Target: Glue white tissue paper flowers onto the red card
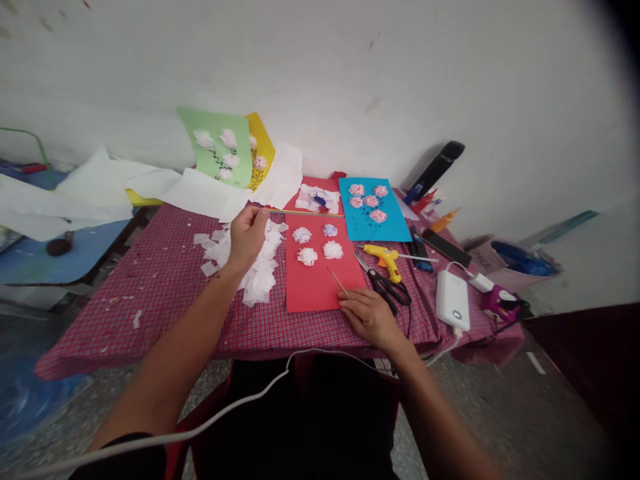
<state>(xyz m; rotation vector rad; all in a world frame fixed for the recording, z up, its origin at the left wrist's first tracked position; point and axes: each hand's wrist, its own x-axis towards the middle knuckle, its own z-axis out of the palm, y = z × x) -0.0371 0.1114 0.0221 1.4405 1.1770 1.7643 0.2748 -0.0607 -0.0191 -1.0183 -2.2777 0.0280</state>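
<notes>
Head view looks down on both my hands. My right hand (370, 317) rests on the near right corner of a red rectangular card sheet (315, 290), its fingers pressed together on a thin wooden stick (339, 283) that slants away over the card. My left hand (249, 235) hovers over a heap of white tissue paper pieces (260, 283) just left of the card. Its fingertips are drawn together, but I cannot tell whether they pinch a piece.

As I judge it, this card is only partway along. Four small white tissue flowers (307, 256) sit in two rows on its far half, the far two tinged blue. No stems or leaves are drawn beneath them, and the near half is bare. A blue card sheet (393, 227) at the far right carries pink flowers on dark stems. A green card (215, 143) and a yellow card (263, 143) leaning on the wall look just as complete.

Right of the red card lie black-handled scissors (385, 287), a yellow glue gun (385, 257) and a white power bank (453, 300). Everything rests on a low table under a red checked cloth (165, 280) strewn with tissue scraps. Large white paper sheets (100, 187) spread at the far left. Behind stands a white plastered wall (350, 80). Below is a grey speckled floor (500, 400), and a white cable (240, 403) crosses near my lap.
</notes>
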